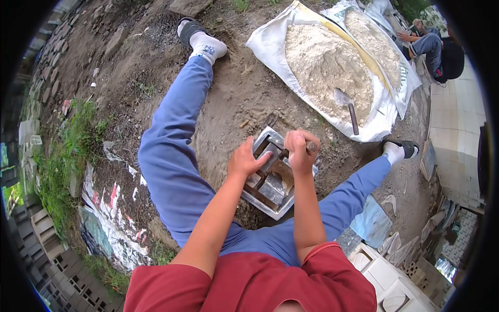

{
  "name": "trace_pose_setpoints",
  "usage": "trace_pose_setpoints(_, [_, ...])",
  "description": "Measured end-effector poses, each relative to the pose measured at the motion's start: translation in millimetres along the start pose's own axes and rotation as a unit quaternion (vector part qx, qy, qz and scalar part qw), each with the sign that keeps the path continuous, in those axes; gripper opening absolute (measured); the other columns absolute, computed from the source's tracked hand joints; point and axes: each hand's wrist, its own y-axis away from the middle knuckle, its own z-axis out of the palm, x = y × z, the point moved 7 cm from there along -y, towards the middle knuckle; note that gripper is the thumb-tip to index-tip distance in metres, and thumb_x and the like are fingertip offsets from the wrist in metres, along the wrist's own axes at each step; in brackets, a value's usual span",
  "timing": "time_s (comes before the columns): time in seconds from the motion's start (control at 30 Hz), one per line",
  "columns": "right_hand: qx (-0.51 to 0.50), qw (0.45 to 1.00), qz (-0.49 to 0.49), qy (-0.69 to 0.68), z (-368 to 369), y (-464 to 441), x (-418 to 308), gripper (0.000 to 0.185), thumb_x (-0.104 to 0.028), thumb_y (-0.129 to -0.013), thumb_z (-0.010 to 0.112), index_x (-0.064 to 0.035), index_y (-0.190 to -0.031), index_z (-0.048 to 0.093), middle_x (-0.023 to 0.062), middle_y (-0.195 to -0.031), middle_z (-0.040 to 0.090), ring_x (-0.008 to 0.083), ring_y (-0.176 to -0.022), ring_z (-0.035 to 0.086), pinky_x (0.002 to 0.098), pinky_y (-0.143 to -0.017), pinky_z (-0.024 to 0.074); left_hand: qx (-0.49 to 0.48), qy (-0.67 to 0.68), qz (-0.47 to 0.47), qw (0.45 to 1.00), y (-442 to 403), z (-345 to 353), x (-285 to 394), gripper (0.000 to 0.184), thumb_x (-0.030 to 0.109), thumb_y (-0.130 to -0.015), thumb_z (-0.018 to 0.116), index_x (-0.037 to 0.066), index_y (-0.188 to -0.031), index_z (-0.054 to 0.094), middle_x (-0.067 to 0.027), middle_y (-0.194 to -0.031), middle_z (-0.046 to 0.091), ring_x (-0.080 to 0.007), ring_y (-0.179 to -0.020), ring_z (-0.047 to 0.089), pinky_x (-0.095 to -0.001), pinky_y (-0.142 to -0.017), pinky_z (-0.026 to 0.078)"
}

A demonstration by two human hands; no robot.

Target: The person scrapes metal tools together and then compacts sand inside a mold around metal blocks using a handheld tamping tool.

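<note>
A rectangular metal mould (278,212) with inner compartments and wire loops at its ends lies on the ground between my legs. My left hand (244,160) grips its left side, thumb stretched over a grey block (267,161) inside. Above the mould's right side, my right hand (300,152) is closed in a fist around a wooden handle (312,147); the tool's head cannot be made out for certain. A flat grey metal surface (273,189) and some pale powder show inside the mould, below my hands.
An open white sack (270,47) of pale powder lies ahead to the right, with a trowel (343,99) stuck in it. A second sack (410,86) lies behind. Another person (434,52) sits at upper right. Grass (62,166) and torn plastic (112,229) lie left.
</note>
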Motion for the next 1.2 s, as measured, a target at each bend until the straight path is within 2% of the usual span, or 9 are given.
trace_pose_setpoints(0.13, [-0.02,0.993,-0.025,0.112,2,4,15,0.039,-0.008,-0.101,0.051,0.0006,-0.064,0.043,0.0003,-0.06,0.046,0.0088,-0.055,0.04,0.03,-0.052,0.0292,0.002,0.0,-0.003,1.0,2,1,-2,0.078,0.064,-0.08,0.078,0.007,-0.13,0.059,-0.0239,-0.118,0.072,-0.0439,-0.109,0.069,-0.0519,-0.092,0.056])
trace_pose_setpoints(0.23, [-0.012,0.998,0.009,0.055,-1,2,15,0.04,-0.008,-0.101,0.051,0.0002,-0.064,0.043,-0.0001,-0.06,0.045,0.0085,-0.055,0.04,0.0299,-0.052,0.0292,0.0,-0.009,-0.001,1.0,1,1,-1,0.079,0.065,-0.08,0.078,0.008,-0.132,0.059,-0.024,-0.117,0.072,-0.0437,-0.109,0.069,-0.0519,-0.092,0.056])
trace_pose_setpoints(0.4, [0.005,1.0,-0.014,0.027,-2,5,-7,0.039,-0.009,-0.101,0.053,-0.0002,-0.064,0.043,-0.0007,-0.061,0.046,0.0084,-0.055,0.04,0.0299,-0.051,0.0292,-0.018,-0.016,-0.015,1.0,2,2,-3,0.084,0.067,-0.08,0.076,0.007,-0.136,0.058,-0.024,-0.119,0.072,-0.0434,-0.11,0.07,-0.0516,-0.093,0.056])
trace_pose_setpoints(0.5, [0.016,0.994,-0.04,0.098,-5,10,18,0.039,-0.01,-0.1,0.054,0.0002,-0.064,0.042,-0.0005,-0.061,0.045,0.0086,-0.055,0.04,0.0298,-0.051,0.0289,-0.007,-0.018,-0.011,1.0,4,1,-2,0.085,0.068,-0.08,0.075,0.008,-0.137,0.058,-0.0239,-0.12,0.072,-0.0432,-0.11,0.07,-0.0514,-0.093,0.056])
trace_pose_setpoints(0.63, [0.021,0.998,0.0,0.057,-7,10,9,0.039,-0.011,-0.098,0.057,0.0001,-0.064,0.043,0.0017,-0.06,0.046,0.0096,-0.055,0.042,0.0314,-0.052,0.031,0.003,-0.021,-0.007,1.0,2,1,-3,0.086,0.069,-0.08,0.075,0.008,-0.138,0.057,-0.024,-0.12,0.072,-0.0429,-0.111,0.07,-0.0514,-0.094,0.056])
trace_pose_setpoints(0.97, [0.051,0.997,-0.04,0.053,-2,13,8,0.033,-0.011,-0.094,0.057,0.0031,-0.065,0.049,0.0045,-0.062,0.053,0.0113,-0.057,0.048,0.0316,-0.053,0.0357,-0.007,-0.032,-0.013,0.999,5,-2,-1,0.082,0.068,-0.079,0.076,0.008,-0.133,0.059,-0.0233,-0.12,0.072,-0.0432,-0.112,0.069,-0.0517,-0.095,0.055])
trace_pose_setpoints(1.1, [0.01,0.997,-0.063,0.05,0,15,4,0.033,-0.012,-0.095,0.057,0.0032,-0.066,0.051,0.0038,-0.062,0.053,0.0109,-0.056,0.047,0.0309,-0.053,0.035,-0.03,-0.015,-0.022,0.999,4,-5,2,0.083,0.069,-0.079,0.075,0.007,-0.132,0.06,-0.024,-0.122,0.071,-0.0434,-0.113,0.069,-0.0516,-0.096,0.055])
trace_pose_setpoints(1.17, [0.004,0.992,-0.045,0.122,-7,11,27,0.034,-0.012,-0.096,0.057,0.0024,-0.066,0.05,0.0033,-0.062,0.051,0.0096,-0.055,0.045,0.0305,-0.052,0.0329,-0.027,-0.008,-0.024,0.999,5,-3,1,0.083,0.069,-0.08,0.075,0.007,-0.132,0.06,-0.0243,-0.123,0.071,-0.0435,-0.113,0.068,-0.0515,-0.096,0.055])
trace_pose_setpoints(1.2, [0.013,0.996,-0.041,0.083,-2,10,23,0.035,-0.011,-0.097,0.055,0.001,-0.065,0.047,0.0027,-0.061,0.05,0.0085,-0.055,0.043,0.0304,-0.051,0.0306,-0.018,-0.015,-0.018,1.0,5,-3,1,0.083,0.069,-0.08,0.075,0.007,-0.132,0.059,-0.0243,-0.123,0.071,-0.0436,-0.113,0.068,-0.0515,-0.096,0.055])
